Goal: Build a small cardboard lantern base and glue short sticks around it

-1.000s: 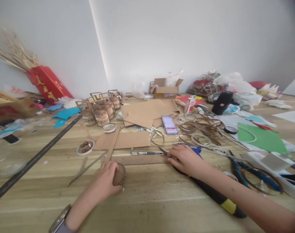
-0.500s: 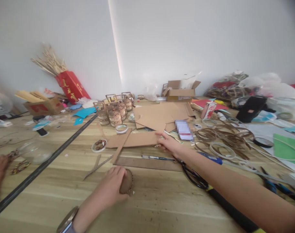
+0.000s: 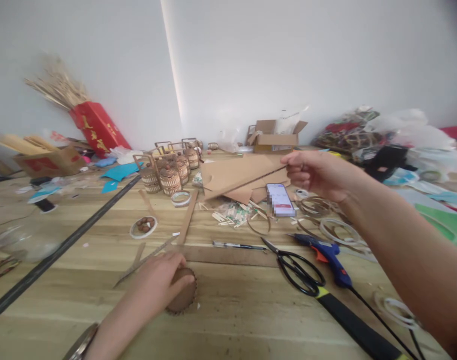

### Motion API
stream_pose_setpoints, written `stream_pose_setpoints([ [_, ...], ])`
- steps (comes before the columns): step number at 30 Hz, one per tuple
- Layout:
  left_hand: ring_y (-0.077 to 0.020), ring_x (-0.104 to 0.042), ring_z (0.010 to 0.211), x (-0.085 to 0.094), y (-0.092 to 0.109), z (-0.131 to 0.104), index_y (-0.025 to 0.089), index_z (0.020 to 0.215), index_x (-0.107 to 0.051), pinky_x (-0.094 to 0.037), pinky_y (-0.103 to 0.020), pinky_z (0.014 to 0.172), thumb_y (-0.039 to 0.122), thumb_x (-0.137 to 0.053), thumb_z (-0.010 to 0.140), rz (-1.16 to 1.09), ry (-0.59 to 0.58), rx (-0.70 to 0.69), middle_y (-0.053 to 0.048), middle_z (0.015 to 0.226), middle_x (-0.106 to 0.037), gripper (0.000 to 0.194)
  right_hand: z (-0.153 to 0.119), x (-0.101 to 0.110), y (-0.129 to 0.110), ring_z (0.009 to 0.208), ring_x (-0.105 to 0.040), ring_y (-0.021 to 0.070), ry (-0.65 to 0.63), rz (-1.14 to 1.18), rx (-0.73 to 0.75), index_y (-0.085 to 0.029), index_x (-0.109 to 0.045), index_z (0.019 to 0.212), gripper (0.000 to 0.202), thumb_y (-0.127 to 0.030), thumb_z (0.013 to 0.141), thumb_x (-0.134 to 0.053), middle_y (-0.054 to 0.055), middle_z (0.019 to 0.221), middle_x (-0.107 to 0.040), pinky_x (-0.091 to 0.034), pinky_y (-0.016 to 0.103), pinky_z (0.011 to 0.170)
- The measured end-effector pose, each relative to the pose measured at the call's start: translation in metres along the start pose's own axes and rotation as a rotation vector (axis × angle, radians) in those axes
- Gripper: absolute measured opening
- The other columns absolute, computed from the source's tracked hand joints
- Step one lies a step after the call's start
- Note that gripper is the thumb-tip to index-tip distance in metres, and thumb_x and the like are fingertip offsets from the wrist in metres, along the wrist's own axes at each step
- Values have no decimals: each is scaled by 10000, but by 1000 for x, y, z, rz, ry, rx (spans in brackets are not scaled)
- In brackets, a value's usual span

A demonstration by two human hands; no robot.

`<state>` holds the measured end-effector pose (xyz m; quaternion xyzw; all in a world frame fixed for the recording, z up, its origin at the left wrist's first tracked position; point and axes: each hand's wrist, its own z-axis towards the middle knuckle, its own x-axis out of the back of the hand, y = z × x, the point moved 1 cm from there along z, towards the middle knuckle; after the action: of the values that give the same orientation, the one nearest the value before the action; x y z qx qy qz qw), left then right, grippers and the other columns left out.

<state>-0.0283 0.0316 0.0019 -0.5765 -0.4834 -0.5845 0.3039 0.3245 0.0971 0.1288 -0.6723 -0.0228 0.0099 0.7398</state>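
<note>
Pale wooden tabletop [image 3: 228, 320] | flat tan cardboard piece [image 3: 255, 179]: raised, toward far edge, end pinched in right hand [image 3: 311, 172] | round brown disc, notched rim [image 3: 182, 297]: on surface, toward near edge, left hand [image 3: 160, 275] clasped on it

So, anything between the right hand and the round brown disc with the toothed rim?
Nothing tall: only a lit smartphone, thin brown hoop, slim black pen and flat brown strip lie between right hand and disc, which the left hand partly covers.
</note>
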Motion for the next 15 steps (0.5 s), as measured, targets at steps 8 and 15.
stream_pose_setpoints([
  [8,-311,-670,962,-10,7,11,223,946,-681,-488,-422,832,396,-507,862,-37,-57,-109,-85,996,-740,260,-23,46,42,692,-654,159,100,-742,5,-217,-583,1284,422,-281,867,-585,33,847,-713,-507,276,637],
  [15,-287,-693,977,-17,-12,-2,277,921,-698,-527,-396,872,520,-465,859,-56,-22,-119,-43,1015,-753,342,-157,63,117,820,-714,270,29,-1251,-118,-195,-751,880,257,-199,841,-497,113,874,-759,-549,370,769],
])
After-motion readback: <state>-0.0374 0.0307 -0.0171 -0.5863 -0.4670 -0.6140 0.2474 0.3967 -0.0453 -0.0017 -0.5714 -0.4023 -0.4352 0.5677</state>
